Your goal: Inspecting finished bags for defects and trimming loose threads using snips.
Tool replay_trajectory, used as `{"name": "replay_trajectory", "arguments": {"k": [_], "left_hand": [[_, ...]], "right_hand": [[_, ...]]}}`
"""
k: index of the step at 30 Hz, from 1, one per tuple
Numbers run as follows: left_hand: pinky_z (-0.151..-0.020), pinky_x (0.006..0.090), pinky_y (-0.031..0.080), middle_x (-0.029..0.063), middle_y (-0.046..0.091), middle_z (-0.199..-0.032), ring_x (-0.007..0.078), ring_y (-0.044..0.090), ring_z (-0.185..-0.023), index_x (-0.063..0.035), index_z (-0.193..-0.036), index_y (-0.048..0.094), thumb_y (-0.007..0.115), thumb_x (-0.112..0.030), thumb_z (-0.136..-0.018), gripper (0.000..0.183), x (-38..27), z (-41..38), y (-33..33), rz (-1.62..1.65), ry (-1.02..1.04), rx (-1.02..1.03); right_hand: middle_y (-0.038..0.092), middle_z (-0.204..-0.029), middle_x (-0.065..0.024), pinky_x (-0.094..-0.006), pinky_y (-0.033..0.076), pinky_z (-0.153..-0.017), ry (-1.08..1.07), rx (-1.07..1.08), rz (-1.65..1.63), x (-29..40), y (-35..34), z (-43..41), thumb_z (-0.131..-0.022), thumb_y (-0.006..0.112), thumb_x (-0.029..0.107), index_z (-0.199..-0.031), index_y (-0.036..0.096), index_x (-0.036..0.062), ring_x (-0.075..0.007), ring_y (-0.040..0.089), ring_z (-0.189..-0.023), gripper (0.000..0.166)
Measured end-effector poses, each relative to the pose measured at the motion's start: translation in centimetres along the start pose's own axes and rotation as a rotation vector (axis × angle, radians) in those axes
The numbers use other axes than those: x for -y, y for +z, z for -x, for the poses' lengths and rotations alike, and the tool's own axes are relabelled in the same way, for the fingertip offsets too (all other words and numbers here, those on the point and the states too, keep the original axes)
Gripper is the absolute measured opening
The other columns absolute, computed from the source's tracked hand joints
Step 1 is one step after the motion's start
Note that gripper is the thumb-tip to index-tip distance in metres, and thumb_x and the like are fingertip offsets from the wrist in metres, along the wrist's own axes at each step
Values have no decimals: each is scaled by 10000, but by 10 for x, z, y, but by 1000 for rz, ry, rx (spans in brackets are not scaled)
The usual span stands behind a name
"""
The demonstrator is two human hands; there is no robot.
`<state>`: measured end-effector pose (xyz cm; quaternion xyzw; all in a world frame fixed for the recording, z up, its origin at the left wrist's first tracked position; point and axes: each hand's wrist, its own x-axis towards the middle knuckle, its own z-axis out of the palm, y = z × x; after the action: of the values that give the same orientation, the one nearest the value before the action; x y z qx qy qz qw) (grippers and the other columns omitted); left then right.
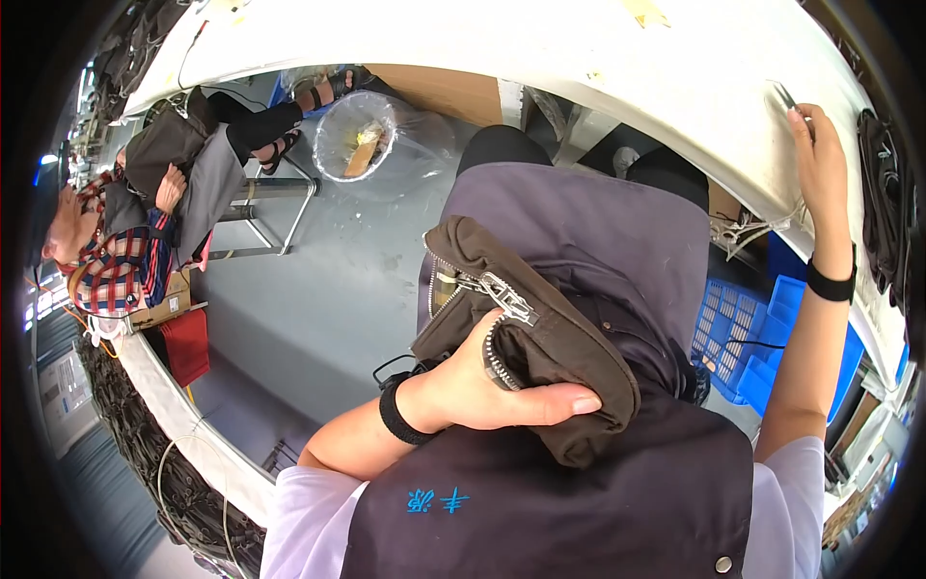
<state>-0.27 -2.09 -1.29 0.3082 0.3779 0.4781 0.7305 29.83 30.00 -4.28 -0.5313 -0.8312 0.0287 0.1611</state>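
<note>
My left hand (506, 394) grips a dark brown fabric pouch (579, 347) above my lap, its thumb pressed across the cloth. A metal zipper (445, 286) with a large silver pull (508, 298) runs along the pouch, and its teeth curve past my thumb; the part near the upper left is unzipped. To the right, my right hand (821, 148) is over the white tabletop (694, 79), its fingers closed on a small metal tool (783, 96) whose kind cannot be told. A dark apron covers my lap.
A co-worker (130, 246) sits at the left with dark cloth in hand. A bin lined with clear plastic (354, 137) stands on the floor by a metal-framed stool (289, 210). Blue plastic crates (734, 333) are under the table at right. Dark fabric pieces (882, 210) lie at its right edge.
</note>
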Motion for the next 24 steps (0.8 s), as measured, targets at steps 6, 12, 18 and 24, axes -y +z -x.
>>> {"name": "replay_trajectory", "arguments": {"k": [6,12,18,24], "left_hand": [[-879,279,485,53,687,-1025,112,621,-949,3,-1104,611,781,-48,-762,386,-1,-6,-3,1,-52,8],[-837,273,491,39,681,-990,98,608,-915,-14,-1092,617,782,-67,-766,369,0,-12,0,-22,-18,-34],[-832,278,489,39,675,-999,110,605,-912,-14,-1064,627,793,-79,-757,355,0,-10,-3,-39,-61,-14],[-848,291,487,49,681,-996,125,613,-919,-7,-1054,633,798,-79,-748,355,3,-10,-4,-7,-43,-22]], "right_hand": [[644,-1038,-88,-344,449,-899,-227,-82,-308,90,-8,29,-895,626,204,-1117,653,53,-248,596,-988,269],[598,-891,-70,-289,451,-715,-467,764,-1359,198,-24,78,-785,768,143,-961,692,21,-172,563,-807,227],[552,-804,-94,-320,453,-630,-564,453,-1064,204,-22,78,-795,685,10,-786,575,33,-256,562,-721,113],[468,-697,-118,-374,384,-568,-506,562,-849,173,-23,79,-907,600,244,-730,510,19,-305,474,-631,299]]}}
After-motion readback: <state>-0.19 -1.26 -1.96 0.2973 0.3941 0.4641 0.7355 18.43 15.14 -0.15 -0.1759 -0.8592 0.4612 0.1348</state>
